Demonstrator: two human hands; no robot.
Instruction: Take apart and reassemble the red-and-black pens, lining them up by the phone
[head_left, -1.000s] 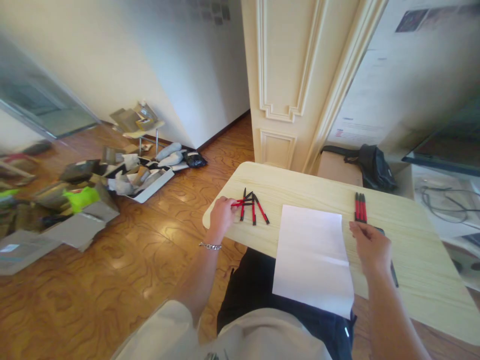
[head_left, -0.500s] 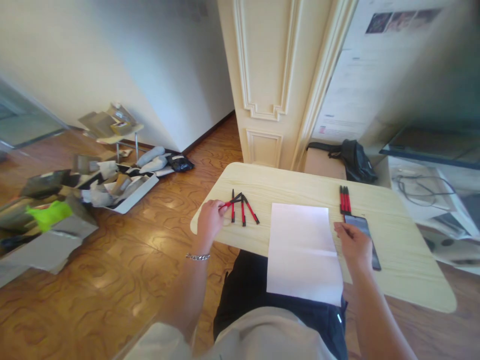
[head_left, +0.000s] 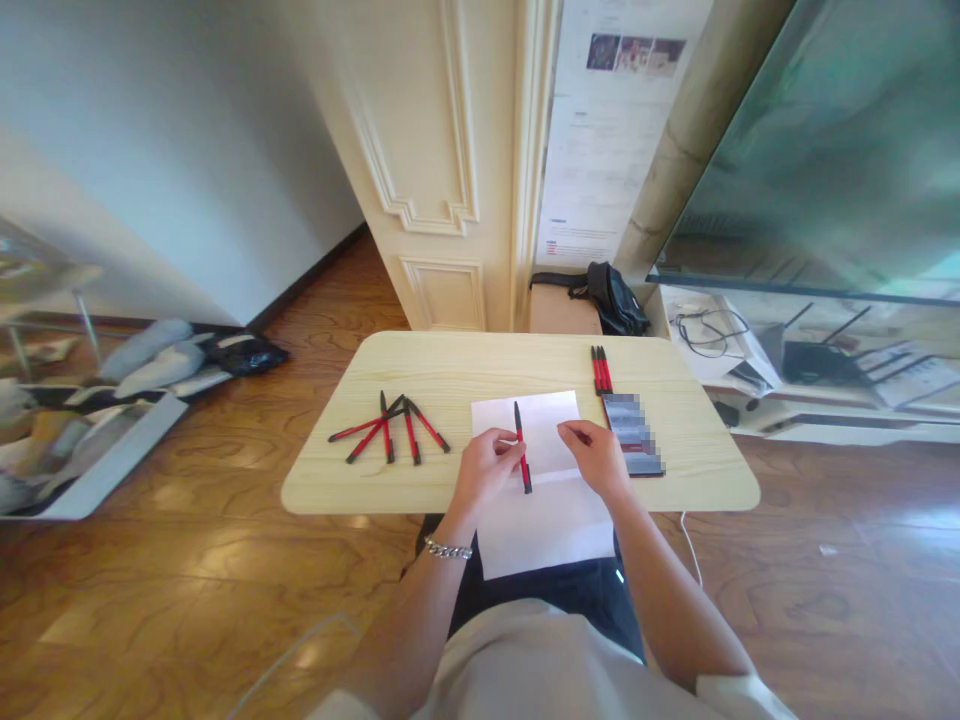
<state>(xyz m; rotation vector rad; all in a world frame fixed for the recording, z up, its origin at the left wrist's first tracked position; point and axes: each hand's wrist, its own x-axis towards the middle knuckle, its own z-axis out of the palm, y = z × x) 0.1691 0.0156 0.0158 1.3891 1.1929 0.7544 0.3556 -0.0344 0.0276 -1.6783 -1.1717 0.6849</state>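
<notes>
L hand (head_left: 486, 467) pinched; R hand (head_left: 598, 460) loose, fingertips down.

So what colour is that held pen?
Red and black; the pen shows best in the head view, in the left hand.

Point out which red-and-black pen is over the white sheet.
The pen pinched by the left hand, over the white sheet. The loose pens lie left of it on the bare table; the tidy pens lie far right.

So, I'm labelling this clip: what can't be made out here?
Head view only:
- Flat thing beside the paper: pixelated over.
- Wall poster text: too small.
- Pen middle: covered by left hand fingers.
- Right hand palm: turned away.
</notes>
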